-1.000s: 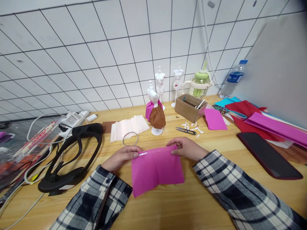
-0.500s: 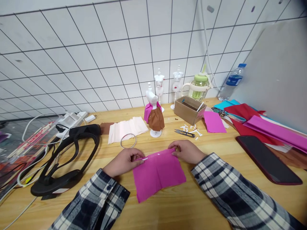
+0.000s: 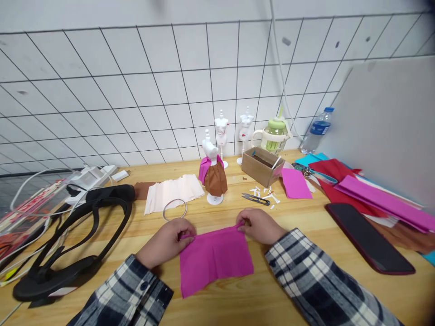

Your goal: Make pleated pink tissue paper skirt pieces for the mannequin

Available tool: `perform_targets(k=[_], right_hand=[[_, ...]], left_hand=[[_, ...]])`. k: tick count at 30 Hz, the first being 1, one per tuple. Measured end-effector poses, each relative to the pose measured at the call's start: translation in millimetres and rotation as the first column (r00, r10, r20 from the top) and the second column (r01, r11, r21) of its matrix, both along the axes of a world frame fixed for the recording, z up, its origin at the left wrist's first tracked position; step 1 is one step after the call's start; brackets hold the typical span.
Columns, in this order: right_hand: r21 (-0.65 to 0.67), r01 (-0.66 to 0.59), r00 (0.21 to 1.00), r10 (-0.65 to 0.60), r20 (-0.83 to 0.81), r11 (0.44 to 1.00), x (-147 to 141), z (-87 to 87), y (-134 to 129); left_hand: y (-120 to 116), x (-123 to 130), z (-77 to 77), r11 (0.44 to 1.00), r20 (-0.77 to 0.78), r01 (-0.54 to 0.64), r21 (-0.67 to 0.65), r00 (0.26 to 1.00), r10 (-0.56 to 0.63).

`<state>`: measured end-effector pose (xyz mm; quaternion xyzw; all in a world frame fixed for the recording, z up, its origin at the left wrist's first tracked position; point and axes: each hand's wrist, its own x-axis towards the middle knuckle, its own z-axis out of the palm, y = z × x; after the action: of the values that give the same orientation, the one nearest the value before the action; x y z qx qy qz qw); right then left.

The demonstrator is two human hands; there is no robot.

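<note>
Two hands hold one magenta cloth (image 3: pixel 215 260) at the near middle of the desk (image 3: pixel 244 305). The left hand (image 3: pixel 168 242) pinches its upper left corner between thumb and fingers, and the right hand (image 3: pixel 261 226) pinches the upper right corner, the top edge stretched between them. Whether the cloth's lower edge touches the desk, I cannot tell.

Three small white dress forms stand beyond: one clothed form (image 3: pixel 215 176) in front, with a brown skirt and a magenta piece, and two bare forms (image 3: pixel 221 131) behind it. One metal ring (image 3: pixel 175 200) lies just beyond the left hand, partly over one pale pink cloth (image 3: pixel 175 192). One pair of snips (image 3: pixel 256 199) lies beyond the right hand, beside several white scraps (image 3: pixel 273 198), too small to count surely.

Near them are one cardboard box (image 3: pixel 260 170) and one flat magenta piece (image 3: pixel 295 184). One cup (image 3: pixel 276 133) and one bottle (image 3: pixel 317 131) stand at the back. One phone (image 3: pixel 369 237) lies at right, one black headset (image 3: pixel 73 244) at left.
</note>
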<state>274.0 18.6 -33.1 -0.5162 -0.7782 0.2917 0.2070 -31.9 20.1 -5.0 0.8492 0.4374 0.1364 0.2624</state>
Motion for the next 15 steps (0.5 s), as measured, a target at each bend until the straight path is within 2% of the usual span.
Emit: perform_targets(k=[6,12,15], right_hand=[[0.056,-0.058,0.998,0.059,-0.011,0.997,3,0.1,-3],[0.123,-0.137,0.989,0.144,-0.045,0.983,10,-9.3,-4],[0.154,-0.172,0.980,0.185,-0.070,0.973,13,-11.6,-5]], left_hand=[[-3,-1,-5.7,0.995,0.002,0.043,0.090,0.999,-0.043],[-8,3,-4.5,0.964,-0.044,0.189,0.189,0.982,-0.183],[-10,6,-1.9,0.951,-0.081,0.225,0.210,0.974,-0.213]])
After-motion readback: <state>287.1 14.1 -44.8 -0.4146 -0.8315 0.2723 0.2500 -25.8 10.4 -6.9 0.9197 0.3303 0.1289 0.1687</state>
